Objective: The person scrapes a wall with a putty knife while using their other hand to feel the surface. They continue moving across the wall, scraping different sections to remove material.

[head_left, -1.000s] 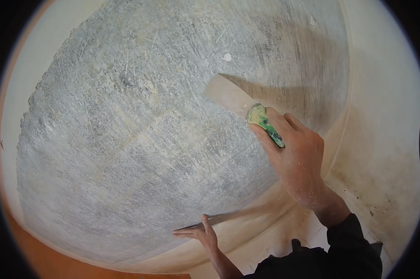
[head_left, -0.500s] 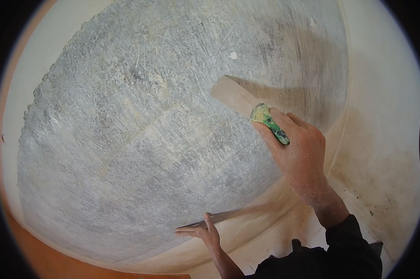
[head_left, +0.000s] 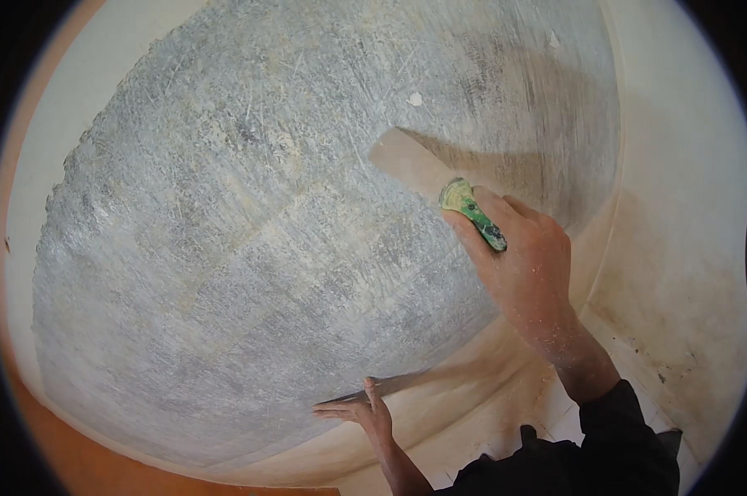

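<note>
A putty knife (head_left: 410, 162) with a broad flat blade and a speckled green and yellow handle is gripped in my right hand (head_left: 526, 260). Its blade lies against the scuffed grey wall surface (head_left: 225, 273), pointing up and left, and casts a shadow to the right. Pale dust specks cover the back of that hand and the wrist. Lower down, my left hand (head_left: 363, 411) rests by the lower part of the grey surface, thumb up and fingers stretched out to the left, with nothing in it.
A small white chip mark (head_left: 414, 99) shows on the grey surface above the blade. Around the grey area runs a cream wall (head_left: 679, 190), with an orange band (head_left: 101, 450) at lower left. Dark crumbs (head_left: 661, 377) lie at lower right, near pale floor tiles.
My right hand has shifted slightly up and left, carrying the putty knife blade along the grey surface. My left hand has hardly moved.
</note>
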